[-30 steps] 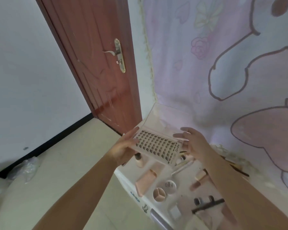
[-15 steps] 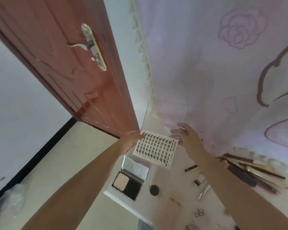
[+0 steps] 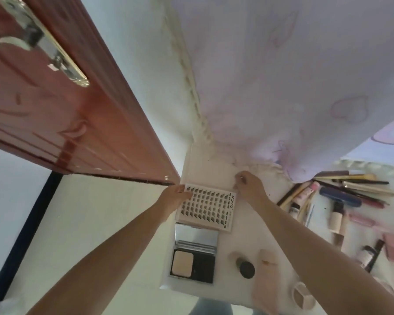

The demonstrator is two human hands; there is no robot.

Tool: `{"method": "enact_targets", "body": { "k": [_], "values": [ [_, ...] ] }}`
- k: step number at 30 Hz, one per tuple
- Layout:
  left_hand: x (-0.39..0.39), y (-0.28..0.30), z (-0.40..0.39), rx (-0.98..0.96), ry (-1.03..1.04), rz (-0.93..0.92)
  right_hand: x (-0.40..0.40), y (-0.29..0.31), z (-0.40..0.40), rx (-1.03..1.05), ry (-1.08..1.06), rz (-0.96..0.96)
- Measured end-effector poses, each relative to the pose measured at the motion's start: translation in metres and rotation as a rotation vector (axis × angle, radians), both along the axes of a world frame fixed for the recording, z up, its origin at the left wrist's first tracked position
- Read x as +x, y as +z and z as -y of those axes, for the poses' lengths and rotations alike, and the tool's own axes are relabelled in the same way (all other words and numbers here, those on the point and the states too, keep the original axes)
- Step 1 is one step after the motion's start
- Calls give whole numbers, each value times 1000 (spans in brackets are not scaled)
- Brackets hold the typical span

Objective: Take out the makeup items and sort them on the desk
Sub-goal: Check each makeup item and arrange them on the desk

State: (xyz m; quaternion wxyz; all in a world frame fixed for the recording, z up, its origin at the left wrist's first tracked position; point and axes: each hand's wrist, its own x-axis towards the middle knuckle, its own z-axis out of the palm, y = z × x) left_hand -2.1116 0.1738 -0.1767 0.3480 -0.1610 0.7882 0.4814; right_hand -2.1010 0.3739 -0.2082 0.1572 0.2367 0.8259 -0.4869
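Right now the lash tray [image 3: 207, 208], a white card with rows of dark lash clusters and lettering down its right edge, lies flat at the far left corner of the white surface [image 3: 248, 226], with its clear lid [image 3: 210, 169] swung up and back toward the wall. My left hand [image 3: 173, 197] is at the tray's left edge, its fingers [image 3: 184, 193] reaching over the far left corner and touching it; I cannot tell whether they pinch the edge or only rest against it. My right hand [image 3: 250, 186] is at the far right corner, its fingers [image 3: 239, 180] curled in a pinch at the lid's lower right edge. Just nearer to me than the tray, and touching or very close to its near edge, an open powder compact [image 3: 193, 258] lies flat, mirror half toward the tray, with a pale pressed powder pan in its black base. To the right of the compact sit a small round pot with a dark lid [image 3: 246, 269] and a pale peach tube [image 3: 268, 258], both blurred. Farther right, well apart from the tray, a cluster of pencils and brushes [image 3: 355, 185], a dark blue case [image 3: 340, 196], a foundation bottle [image 3: 337, 218] and other pink items lie spread out. A pink patterned cloth [image 3: 282, 87] hangs along the wall behind, and a reddish brown door [image 3: 66, 110] with a metal handle stands to the left.
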Motion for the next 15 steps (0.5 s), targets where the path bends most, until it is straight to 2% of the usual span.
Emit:
{"method": "enact_targets", "body": {
  "k": [7, 12, 15],
  "values": [
    [-2, -10, 5, -154, -66, -2, -11, 8, 9, 354, 258, 118],
    [-1, -7, 5, -288, -228, -59, -11, 11, 11, 413, 305, 156],
    [2, 0, 2, -457, -387, -198, -1, 15, 8, 451, 355, 145]
  ]
}}
